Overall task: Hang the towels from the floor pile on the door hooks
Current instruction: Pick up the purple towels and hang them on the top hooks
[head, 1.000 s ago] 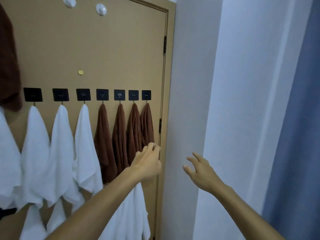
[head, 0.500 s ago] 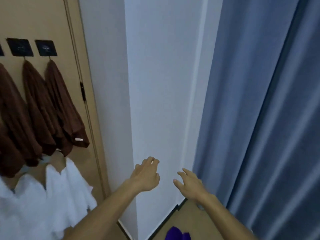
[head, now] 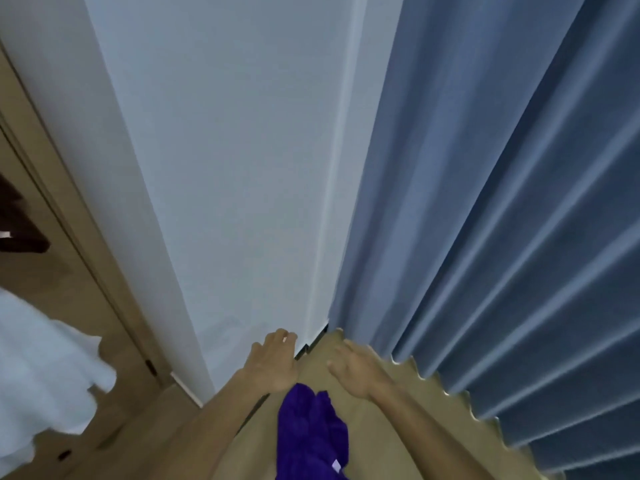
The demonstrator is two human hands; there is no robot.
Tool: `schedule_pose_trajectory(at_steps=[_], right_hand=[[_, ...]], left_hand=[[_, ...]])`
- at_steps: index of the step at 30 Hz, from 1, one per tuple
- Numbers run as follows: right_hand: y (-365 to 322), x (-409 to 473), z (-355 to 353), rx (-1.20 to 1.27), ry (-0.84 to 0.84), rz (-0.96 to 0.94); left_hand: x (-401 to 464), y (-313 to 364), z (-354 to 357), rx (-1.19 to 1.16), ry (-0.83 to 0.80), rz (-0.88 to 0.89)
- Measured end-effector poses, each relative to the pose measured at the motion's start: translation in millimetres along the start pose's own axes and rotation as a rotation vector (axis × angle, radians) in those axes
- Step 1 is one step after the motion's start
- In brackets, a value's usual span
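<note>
View swung down from door; both hands (head: 277,363) (head: 356,370) reach over purple towel (head: 310,434), apart, fingers relaxed, empty

The purple towel (head: 311,431) on the floor (head: 367,420) is soft, matt cloth, crumpled, with a small pale label sewn at one edge. The floor looks like smooth, pale wood with a faint sheen. The blue curtain (head: 502,237) is a matt woven fabric falling in even pleats. The wall (head: 225,150) is smooth and painted, matt. The door (head: 45,278) has a tan, smooth wood-like finish. The white towel (head: 38,368) against it looks fluffy and matt; the brown towel (head: 17,220) is dark, dull cloth.
</note>
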State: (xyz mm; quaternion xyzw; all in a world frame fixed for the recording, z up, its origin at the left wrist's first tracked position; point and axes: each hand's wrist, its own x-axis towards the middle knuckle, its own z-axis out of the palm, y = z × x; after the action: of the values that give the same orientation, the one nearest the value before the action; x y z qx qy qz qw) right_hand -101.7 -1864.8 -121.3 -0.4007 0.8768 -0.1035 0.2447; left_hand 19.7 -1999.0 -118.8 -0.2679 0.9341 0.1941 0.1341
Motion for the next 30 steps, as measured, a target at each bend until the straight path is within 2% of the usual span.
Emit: schedule_pose_trajectory(at_steps=[6,14,18,23,30], right_hand=[[41,47,24,0.118,-0.179,0.003],[119,127,58,-0.045,-0.329,-0.039],[167,160,89,-0.086,-0.418,-0.064],[218,177,145,-0.104,-0.530,-0.049],[269,196,257,-0.106,-0.706,0.032]], left_hand=[[36,-1,28,-0.029,-0.061,-0.074],[93,16,99,-0.134,-0.104,-0.321],[117,33,152,-0.152,-0.164,-0.386],[137,41,226,-0.175,-0.266,-0.436],[160,12,341,-0.204,-0.394,-0.455]])
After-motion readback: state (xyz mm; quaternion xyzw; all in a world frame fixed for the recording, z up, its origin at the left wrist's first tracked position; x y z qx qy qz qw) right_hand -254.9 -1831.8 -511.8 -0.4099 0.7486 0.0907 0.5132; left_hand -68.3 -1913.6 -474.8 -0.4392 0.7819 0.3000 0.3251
